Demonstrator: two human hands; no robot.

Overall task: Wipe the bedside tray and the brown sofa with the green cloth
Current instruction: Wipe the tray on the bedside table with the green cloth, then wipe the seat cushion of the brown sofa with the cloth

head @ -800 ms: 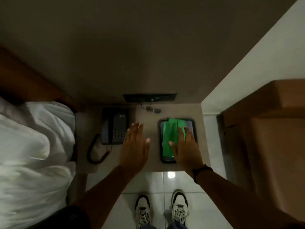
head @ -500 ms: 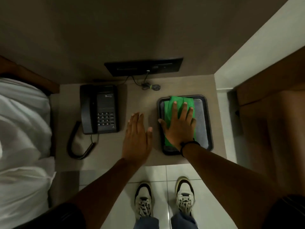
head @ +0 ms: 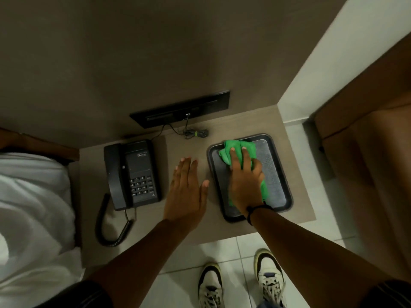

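Head view. Step in hand: wiping the tray [head: 288,192], judged part done. Right hand [head: 245,185] presses the green cloth [head: 225,150] at the tray's far left corner, two fingers straight and the outer ones curled into it. Left hand [head: 186,192] lies spread flat on the surface [head: 184,147]. Next: sweep toward the uncovered right side. Brown sofa [head: 367,165] untouched. Telephone [head: 133,174] label too small to read.

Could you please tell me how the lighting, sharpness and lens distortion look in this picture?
Head view: dim and warm, with the green cloth the only vivid colour; the telephone keys are distinct, while the white bedding at left is soft and smeared; the wide lens slants the white wall outward.
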